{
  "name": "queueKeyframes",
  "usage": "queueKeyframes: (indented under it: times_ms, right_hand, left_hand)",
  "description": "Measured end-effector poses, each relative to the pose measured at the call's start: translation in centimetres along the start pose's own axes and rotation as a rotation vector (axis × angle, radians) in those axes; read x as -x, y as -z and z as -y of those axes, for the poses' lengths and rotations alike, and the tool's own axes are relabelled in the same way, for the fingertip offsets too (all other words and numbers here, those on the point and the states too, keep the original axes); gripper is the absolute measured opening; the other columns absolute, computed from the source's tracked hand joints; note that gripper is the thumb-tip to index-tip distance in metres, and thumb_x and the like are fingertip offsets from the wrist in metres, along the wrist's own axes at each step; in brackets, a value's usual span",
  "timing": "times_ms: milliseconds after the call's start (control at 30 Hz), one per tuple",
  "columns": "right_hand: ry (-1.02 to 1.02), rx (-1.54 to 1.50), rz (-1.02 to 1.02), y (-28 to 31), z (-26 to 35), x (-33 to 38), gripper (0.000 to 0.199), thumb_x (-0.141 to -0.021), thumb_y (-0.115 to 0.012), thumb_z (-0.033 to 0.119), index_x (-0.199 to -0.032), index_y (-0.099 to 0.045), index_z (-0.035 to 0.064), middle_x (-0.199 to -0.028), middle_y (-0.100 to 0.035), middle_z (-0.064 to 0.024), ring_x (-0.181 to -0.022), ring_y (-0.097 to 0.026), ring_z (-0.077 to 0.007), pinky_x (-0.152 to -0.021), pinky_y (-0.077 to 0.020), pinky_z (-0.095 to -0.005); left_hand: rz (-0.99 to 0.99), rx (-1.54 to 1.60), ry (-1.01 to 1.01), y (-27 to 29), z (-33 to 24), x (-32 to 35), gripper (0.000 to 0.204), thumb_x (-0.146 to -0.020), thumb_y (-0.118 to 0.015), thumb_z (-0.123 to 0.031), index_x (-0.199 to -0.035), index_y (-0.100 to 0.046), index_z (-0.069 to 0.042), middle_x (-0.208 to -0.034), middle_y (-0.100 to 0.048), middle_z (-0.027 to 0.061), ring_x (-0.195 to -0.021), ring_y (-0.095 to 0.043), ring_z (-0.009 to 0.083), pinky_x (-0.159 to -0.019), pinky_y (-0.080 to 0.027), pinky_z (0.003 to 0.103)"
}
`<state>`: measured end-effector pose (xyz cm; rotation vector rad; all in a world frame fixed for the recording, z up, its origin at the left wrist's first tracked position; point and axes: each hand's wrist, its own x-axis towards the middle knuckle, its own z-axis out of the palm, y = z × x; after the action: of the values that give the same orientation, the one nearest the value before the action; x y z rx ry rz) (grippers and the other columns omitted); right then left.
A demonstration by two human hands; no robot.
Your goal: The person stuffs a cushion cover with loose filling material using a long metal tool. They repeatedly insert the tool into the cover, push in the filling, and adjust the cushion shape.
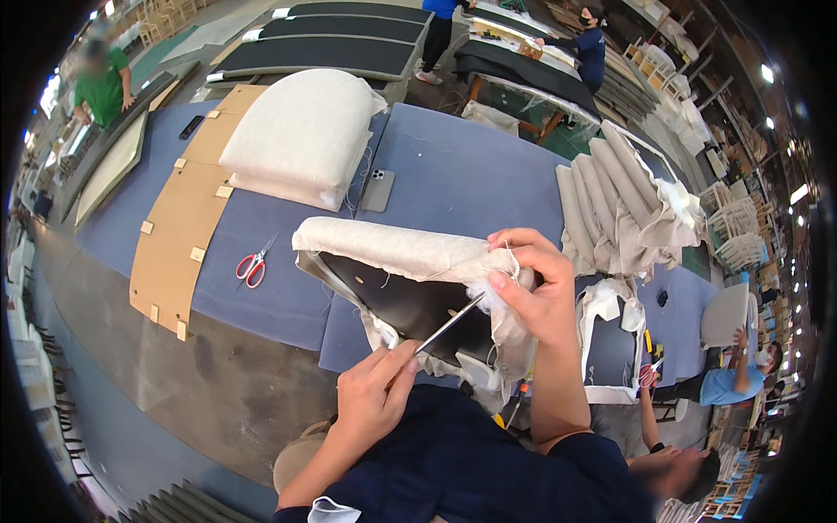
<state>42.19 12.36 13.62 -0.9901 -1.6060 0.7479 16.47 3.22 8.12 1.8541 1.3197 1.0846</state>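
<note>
- the counter [471, 174], covered in blue-grey felt, carries the work; a cream cushion [301, 131] and a flat cardboard template [179, 218] lie at the far left, well apart from the hands.
- the seat pad [410, 279], cream fabric over a black underside, is tilted up near the person, just in front of the body.
- the right hand [536, 292] is closed, pinching fabric and white stuffing at the pad's right corner.
- the left hand [375, 397] is closed around a thin metal tool [449, 324], its tip at that corner.
- i judge the step is tucking the corner; the next move calls for steady pressure while the fabric stays tight.
- red scissors [253, 264] lie unused on the left.
- the tool handle is hidden in the fist; the corner is hard to read.
</note>
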Motion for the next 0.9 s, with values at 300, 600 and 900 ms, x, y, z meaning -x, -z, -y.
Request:
queueKeyframes:
  times_ms: [300,600,900]
  right_hand:
    - [0.101,0.003,0.05,-0.1,0.3,0.7,0.014,-0.084,-0.086,0.001,-0.095,-0.077,-0.0021,-0.118,-0.072,-0.0152,-0.117,-0.069,-0.0313,-0.105,-0.0514,-0.0441]
    - [0.131,-0.037,0.06,0.2,0.1,1.2,0.014,-0.084,-0.086,0.002,-0.096,-0.079,-0.0021,-0.12,-0.075,-0.0168,-0.122,-0.07,-0.0354,-0.108,-0.0515,-0.0474]
    - [-0.035,0.022,-0.051,0.3,0.6,1.4,0.013,-0.088,-0.082,0.004,-0.098,-0.081,-0.0037,-0.124,-0.078,-0.0198,-0.123,-0.072,-0.0314,-0.109,-0.0506,-0.0439]
  left_hand:
    - [-0.042,-0.138,-0.046,1.6,-1.2,-0.7,0.021,-0.095,-0.076,-0.008,-0.115,-0.08,-0.009,-0.073,-0.064,0.0065,-0.059,-0.064,0.0236,-0.056,-0.048,0.037]
    - [-0.066,-0.152,-0.072,1.7,-1.8,-1.8,0.019,-0.094,-0.078,-0.01,-0.112,-0.08,-0.008,-0.075,-0.067,0.0073,-0.062,-0.066,0.0242,-0.057,-0.049,0.037]
    - [-0.006,-0.05,-0.019,1.4,-1.6,0.1,0.015,-0.095,-0.076,-0.009,-0.109,-0.081,-0.007,-0.072,-0.063,0.0076,-0.058,-0.062,0.025,-0.056,-0.047,0.037]
